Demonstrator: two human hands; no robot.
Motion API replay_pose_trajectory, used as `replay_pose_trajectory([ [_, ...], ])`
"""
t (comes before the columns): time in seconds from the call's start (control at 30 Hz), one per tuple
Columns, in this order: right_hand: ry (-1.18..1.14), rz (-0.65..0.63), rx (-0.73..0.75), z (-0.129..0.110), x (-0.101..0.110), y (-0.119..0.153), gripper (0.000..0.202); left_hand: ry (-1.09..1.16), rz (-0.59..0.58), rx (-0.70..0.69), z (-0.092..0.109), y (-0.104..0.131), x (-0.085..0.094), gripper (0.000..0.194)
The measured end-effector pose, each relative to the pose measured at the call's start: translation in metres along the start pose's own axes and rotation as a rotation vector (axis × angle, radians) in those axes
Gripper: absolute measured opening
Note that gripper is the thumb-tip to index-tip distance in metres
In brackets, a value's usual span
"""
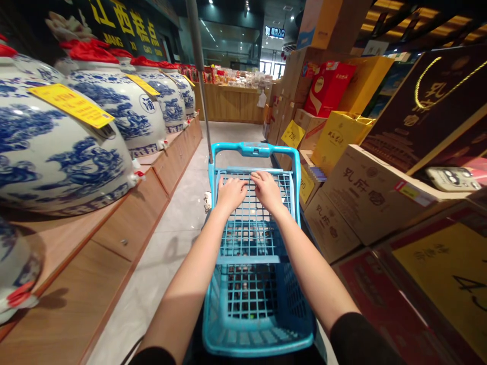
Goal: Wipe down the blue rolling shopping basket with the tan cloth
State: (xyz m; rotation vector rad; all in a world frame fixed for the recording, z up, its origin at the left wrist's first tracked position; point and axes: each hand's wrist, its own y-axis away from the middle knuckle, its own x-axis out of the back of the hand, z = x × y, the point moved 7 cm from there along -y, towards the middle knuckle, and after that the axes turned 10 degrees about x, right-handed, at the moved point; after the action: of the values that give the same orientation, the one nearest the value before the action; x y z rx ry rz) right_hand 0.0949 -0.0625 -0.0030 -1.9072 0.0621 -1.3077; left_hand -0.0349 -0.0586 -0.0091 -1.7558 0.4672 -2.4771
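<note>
A blue plastic shopping cart (257, 259) with a grid basket stands in front of me, its handle bar (254, 148) at the far end. My left hand (231, 194) rests on the upper grid panel, palm down with fingers spread a little and nothing in it. Beside it, my right hand (266, 189) lies on the same grid, fingers stretched out and holding nothing. Both hands are on the near side of the handle bar, with a small gap between them. A thin metal pole (203, 86) rises at the cart's far left corner.
Large blue-and-white jars (57, 142) with red cloth tops line a wooden shelf (125, 233) on the left. Stacked cartons (353, 192), a yellow gift bag (338, 139) and a phone (451, 178) are on the right. A wooden counter (228, 104) crosses the aisle's far end.
</note>
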Motion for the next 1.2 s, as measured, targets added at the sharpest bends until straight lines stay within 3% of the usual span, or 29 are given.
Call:
replay_pose_trajectory([
  [0.17, 0.066, 0.227, -0.238, 0.053, 0.036, 0.017, 0.039, 0.024, -0.016, 0.01, 0.001, -0.001, -0.001, 0.041],
  [0.23, 0.08, 0.232, -0.243, 0.051, 0.034, 0.018, 0.04, 0.024, -0.013, 0.011, 0.002, -0.001, -0.001, 0.04],
  [0.43, 0.023, 0.009, 0.0, -0.002, -0.005, -0.001, 0.054, 0.011, -0.002, 0.01, 0.002, -0.001, 0.0, 0.04],
  [0.5, 0.009, 0.032, -0.028, 0.008, 0.001, 0.001, 0.049, 0.02, -0.004, 0.01, 0.002, -0.001, -0.001, 0.04],
  [0.67, 0.039, 0.242, -0.263, 0.061, 0.032, 0.02, 0.042, 0.061, -0.012, 0.01, 0.002, -0.002, -0.001, 0.041],
  [0.73, 0.054, 0.235, -0.25, 0.057, 0.029, 0.019, 0.04, 0.064, -0.015, 0.011, 0.003, -0.002, -0.002, 0.041],
  [0.87, 0.009, 0.047, -0.035, 0.015, 0.001, 0.003, 0.038, 0.051, -0.01, 0.014, 0.003, -0.001, -0.001, 0.041],
  [0.93, -0.023, 0.01, -0.005, 0.008, -0.003, -0.001, 0.04, 0.057, -0.01, 0.016, 0.003, -0.001, -0.001, 0.041],
  [1.13, -0.016, 0.171, -0.239, 0.055, 0.024, 0.014, 0.036, 0.105, -0.018, 0.017, 0.001, -0.003, -0.003, 0.041],
  [1.2, -0.017, 0.169, -0.255, 0.057, 0.024, 0.015, 0.035, 0.114, -0.014, 0.018, 0.001, -0.003, -0.004, 0.04],
])
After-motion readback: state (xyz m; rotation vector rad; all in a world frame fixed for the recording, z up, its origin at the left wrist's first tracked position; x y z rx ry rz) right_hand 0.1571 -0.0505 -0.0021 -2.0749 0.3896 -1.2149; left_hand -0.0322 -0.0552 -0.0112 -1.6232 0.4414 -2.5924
